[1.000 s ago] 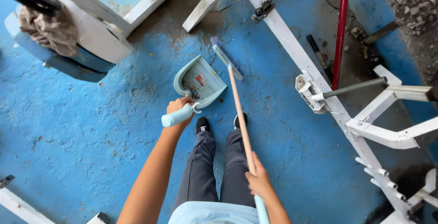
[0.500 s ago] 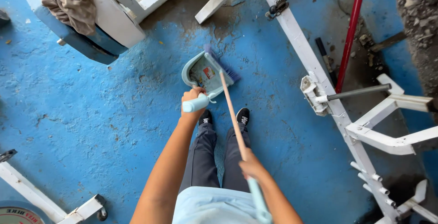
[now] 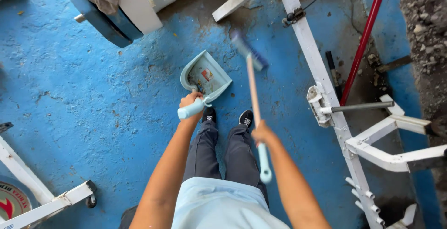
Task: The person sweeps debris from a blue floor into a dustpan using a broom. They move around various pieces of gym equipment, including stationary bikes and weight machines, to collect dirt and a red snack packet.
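2 light, rigid tools: your left hand (image 3: 190, 102) grips the plastic dustpan (image 3: 205, 77) handle; your right hand (image 3: 261, 133) is closed around the broom (image 3: 254, 94) stick.

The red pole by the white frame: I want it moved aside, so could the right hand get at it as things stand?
Probably not at once: the right hand grips the wooden broom handle, and the white metal frame stands between it and the red pole.

The broom head (image 3: 249, 49) is motion-blurred (bristles indistinct).
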